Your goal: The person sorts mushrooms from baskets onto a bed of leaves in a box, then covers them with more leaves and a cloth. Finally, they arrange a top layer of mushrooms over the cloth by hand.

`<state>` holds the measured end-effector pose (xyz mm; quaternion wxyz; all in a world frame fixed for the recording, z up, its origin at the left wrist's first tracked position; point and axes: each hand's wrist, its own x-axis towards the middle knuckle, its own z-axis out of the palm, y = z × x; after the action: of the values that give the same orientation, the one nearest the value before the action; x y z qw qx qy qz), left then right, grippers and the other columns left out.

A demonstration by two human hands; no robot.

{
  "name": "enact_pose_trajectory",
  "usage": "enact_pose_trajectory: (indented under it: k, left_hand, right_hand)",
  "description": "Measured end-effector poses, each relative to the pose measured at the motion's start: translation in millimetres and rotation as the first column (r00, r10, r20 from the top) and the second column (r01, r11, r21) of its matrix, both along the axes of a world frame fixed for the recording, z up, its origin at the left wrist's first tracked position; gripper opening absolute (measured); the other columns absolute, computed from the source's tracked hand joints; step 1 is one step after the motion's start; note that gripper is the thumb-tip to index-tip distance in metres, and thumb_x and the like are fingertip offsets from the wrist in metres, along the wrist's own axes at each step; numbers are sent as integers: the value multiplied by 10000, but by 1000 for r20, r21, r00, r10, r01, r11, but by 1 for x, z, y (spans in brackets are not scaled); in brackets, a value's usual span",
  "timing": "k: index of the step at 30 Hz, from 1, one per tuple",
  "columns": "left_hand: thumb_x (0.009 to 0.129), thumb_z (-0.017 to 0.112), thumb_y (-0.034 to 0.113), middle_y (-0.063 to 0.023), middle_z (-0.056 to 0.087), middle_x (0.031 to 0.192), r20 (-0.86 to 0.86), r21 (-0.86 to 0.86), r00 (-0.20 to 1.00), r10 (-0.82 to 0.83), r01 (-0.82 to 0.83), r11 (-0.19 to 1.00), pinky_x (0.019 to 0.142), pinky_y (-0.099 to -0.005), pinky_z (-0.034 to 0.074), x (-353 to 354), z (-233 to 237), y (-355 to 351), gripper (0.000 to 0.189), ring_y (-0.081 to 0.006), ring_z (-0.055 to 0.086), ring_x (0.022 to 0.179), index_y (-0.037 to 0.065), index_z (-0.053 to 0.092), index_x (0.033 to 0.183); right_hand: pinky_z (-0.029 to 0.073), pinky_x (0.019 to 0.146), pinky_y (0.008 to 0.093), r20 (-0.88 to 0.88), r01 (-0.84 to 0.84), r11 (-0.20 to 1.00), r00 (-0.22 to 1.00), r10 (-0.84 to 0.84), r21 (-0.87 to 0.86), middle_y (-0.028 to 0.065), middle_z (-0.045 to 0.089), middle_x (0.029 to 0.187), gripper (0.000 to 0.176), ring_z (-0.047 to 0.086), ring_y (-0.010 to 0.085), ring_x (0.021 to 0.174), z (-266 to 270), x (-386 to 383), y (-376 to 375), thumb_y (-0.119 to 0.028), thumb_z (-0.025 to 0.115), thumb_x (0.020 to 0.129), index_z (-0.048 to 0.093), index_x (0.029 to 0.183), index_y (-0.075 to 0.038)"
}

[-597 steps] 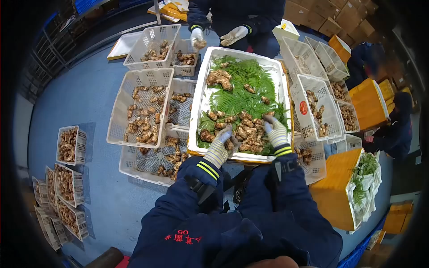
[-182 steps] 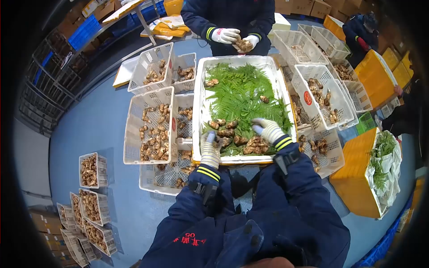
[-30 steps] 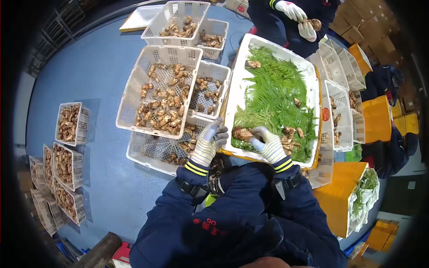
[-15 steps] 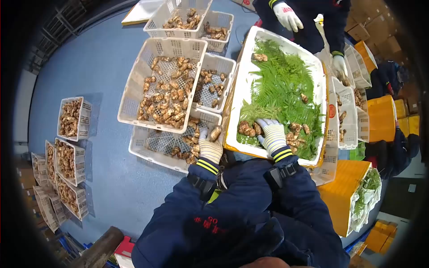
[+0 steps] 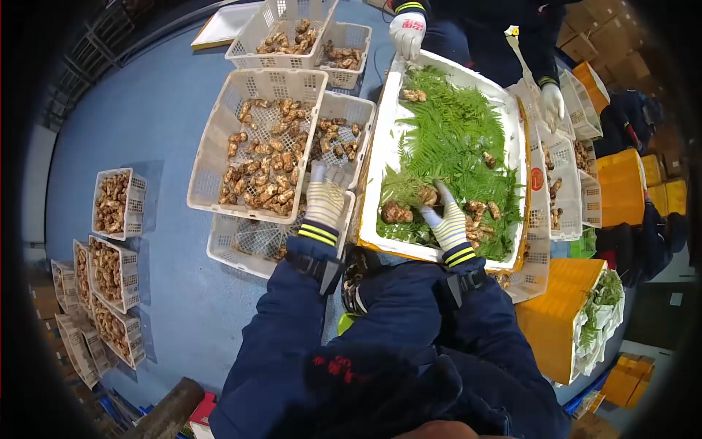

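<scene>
My left hand (image 5: 325, 196), in a striped glove, reaches over the edge of the lower white crate (image 5: 238, 257), beside mushrooms in the crate behind it. Its fingers are stretched out, with no mushroom visible in them. My right hand (image 5: 447, 219) is inside the white foam box (image 5: 390, 143), its fingers and thumb around a brown mushroom (image 5: 428, 196). Left of that lies another mushroom (image 5: 395, 212) in the box's near corner. Green fern leaves (image 5: 461, 132) line the box. Several mushrooms (image 5: 477, 219) rest on the ferns right of my hand.
A large crate of mushrooms (image 5: 259, 172) sits stacked at my left. Across the box, a co-worker's gloved hand (image 5: 407, 35) is at its far rim; the other glove (image 5: 552, 102) is over the right-hand crates. An orange box (image 5: 552, 311) stands right. More filled crates (image 5: 110, 205) line the floor.
My left hand has moved up and away from the foam box; the mushroom it held is no longer seen in it. My right hand now grips a mushroom. The co-worker's hand came to the box rim.
</scene>
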<state>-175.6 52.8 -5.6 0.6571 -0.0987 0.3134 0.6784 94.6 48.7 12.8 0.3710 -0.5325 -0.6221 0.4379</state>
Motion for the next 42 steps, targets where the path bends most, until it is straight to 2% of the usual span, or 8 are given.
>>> enact_pose_trajectory:
  k: [1,3,6,13,24,29,35,42]
  left_hand:
    - [878,663,370,-261,298,1453,-67,133,996,62,-53,990,1107,-437,372,6,1,-1,850,-382,366,1322,7,180,1477]
    - [836,726,320,-220,396,1391,-83,221,993,-83,99,970,1060,-432,423,24,5,-19,777,-327,471,1244,10,326,1425]
    - [858,707,187,-132,586,1169,-115,337,972,-204,231,912,951,-394,526,49,7,-33,563,-265,606,1073,19,452,1331]
    - [906,650,191,-115,561,1231,-205,376,916,-345,399,836,941,-359,512,77,24,-60,557,-224,595,1083,6,415,1377]
    - [877,649,75,-85,567,1208,-547,201,768,-333,507,839,828,-249,515,83,55,-84,554,-143,596,991,5,440,1385]
    - [867,657,67,-158,517,1282,-639,254,737,-223,475,843,835,-262,512,101,43,-87,722,-164,569,1055,20,274,1477]
    - [832,707,61,-133,591,1143,-243,414,908,-341,415,810,830,-339,554,99,57,-97,742,-219,627,972,89,306,1456]
    - [837,689,57,-157,541,1242,-223,517,913,-342,408,752,895,-366,535,116,84,-105,732,-263,581,1115,122,305,1457]
  right_hand:
    - [470,845,300,-69,3,999,998,-6,-32,107,613,1140,660,578,171,970,-1,5,0,-342,683,853,440,1392,-49]
    - [486,754,291,-204,4,995,979,-24,-99,101,610,1147,703,593,143,895,-3,17,-2,-477,590,910,377,1434,-59]
    - [480,684,315,-666,-164,896,726,-173,-412,109,623,1145,648,611,185,873,23,6,-15,-493,594,897,437,1380,-91]
    - [520,704,356,-754,-283,864,639,-153,-416,98,605,1212,603,633,237,949,16,9,-25,-477,564,921,432,1366,-92]
    - [504,830,306,-510,-145,985,857,79,-91,88,604,1171,710,607,176,972,36,-12,-45,-233,702,861,344,1438,-28]
    - [488,894,337,117,-161,931,985,129,328,174,614,1202,916,603,258,1064,46,-10,-51,-236,816,699,328,1451,-48]
    - [484,929,365,-128,-103,953,981,144,284,175,584,1258,930,599,265,1102,57,-3,-67,-162,823,682,322,1461,-77]
    - [485,934,353,-94,-43,955,993,73,292,139,621,1205,715,604,228,1097,47,17,-79,-203,800,731,479,1351,-50]
